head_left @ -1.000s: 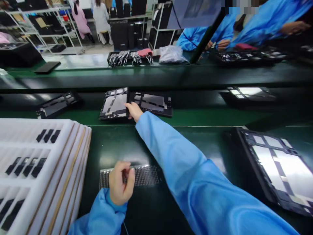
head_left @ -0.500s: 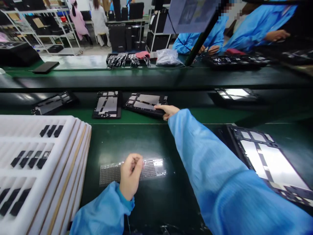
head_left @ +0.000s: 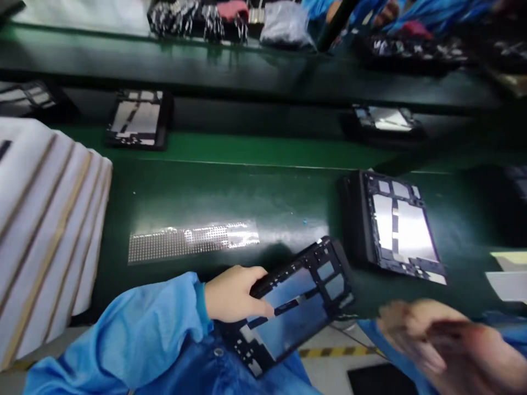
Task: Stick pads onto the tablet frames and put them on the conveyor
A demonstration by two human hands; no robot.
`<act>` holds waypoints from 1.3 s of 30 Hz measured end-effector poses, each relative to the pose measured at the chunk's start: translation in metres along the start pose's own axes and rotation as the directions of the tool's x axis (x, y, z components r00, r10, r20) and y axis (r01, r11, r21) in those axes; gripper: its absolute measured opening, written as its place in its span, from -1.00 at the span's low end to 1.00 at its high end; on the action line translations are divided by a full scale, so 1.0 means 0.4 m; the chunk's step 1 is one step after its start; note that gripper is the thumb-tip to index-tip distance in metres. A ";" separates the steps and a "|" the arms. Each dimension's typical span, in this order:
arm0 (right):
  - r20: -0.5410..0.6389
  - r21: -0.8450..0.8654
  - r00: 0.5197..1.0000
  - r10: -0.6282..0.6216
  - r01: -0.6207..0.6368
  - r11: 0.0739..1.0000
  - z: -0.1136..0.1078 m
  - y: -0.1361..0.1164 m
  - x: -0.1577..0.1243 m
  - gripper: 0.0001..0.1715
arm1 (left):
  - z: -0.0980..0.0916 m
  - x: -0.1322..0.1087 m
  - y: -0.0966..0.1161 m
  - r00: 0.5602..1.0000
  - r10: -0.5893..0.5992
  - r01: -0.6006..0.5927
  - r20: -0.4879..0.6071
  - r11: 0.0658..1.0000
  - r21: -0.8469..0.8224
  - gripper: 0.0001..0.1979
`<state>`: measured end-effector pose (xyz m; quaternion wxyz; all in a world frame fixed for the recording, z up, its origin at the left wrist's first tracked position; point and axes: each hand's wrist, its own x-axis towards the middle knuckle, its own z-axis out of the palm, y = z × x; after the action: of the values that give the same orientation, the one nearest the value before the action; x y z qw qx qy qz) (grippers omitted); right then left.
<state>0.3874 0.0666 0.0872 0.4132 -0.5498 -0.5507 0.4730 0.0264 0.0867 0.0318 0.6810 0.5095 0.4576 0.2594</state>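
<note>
Half a second back my right hand was stretched out to the far belt, fingers on a dark panel; now that panel (head_left: 298, 302) is off the belt and right in front of me at the near edge of the worktop (head_left: 230, 192), and the view has tipped down with it. My left hand (head_left: 234, 293) has left the perforated metal strip (head_left: 191, 241) and is clamped on the panel's left edge, fingers curled over the frame. My right hand (head_left: 436, 340) is a blur at the near right, just clear of the panel; I cannot tell whether it is spread or closed, and I see nothing in it.

As I judge it, the fetching is done: the panel is lifted across and in hand. It is not set down yet, its near end hanging over my lap rather than resting flat, so placing it and any work on it are left.

Its long axis runs on a diagonal, from near left at my body to far right, with the far corner pointing toward a second panel (head_left: 397, 230) lying flat on the worktop at the right. The open frame side faces up, tilted toward me.

On the belt (head_left: 263, 148) beyond, another panel (head_left: 138, 118) sits far left. White foam trays (head_left: 45, 219) are stacked at my left.
</note>
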 end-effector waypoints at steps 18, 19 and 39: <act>0.650 -0.073 0.756 -0.079 0.166 0.983 0.484 0.023 0.473 -0.64 | -0.281 0.018 -0.010 0.974 0.223 -0.028 -0.029 0.250 0.968 -0.60; 0.644 -0.074 0.762 -0.071 0.154 0.985 0.482 0.021 0.471 -0.62 | -0.279 0.017 -0.007 0.975 0.220 -0.028 -0.030 0.253 0.967 -0.58; 0.067 0.048 0.980 -0.189 0.186 0.981 0.470 0.018 0.008 -0.72 | -0.271 0.006 0.000 0.954 0.296 -0.105 0.045 0.191 0.976 -0.50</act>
<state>0.2056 0.0569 0.0403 0.4476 -0.4695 -0.6044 0.4625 -0.0688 0.1381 0.0243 0.1368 0.8550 0.4986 0.0420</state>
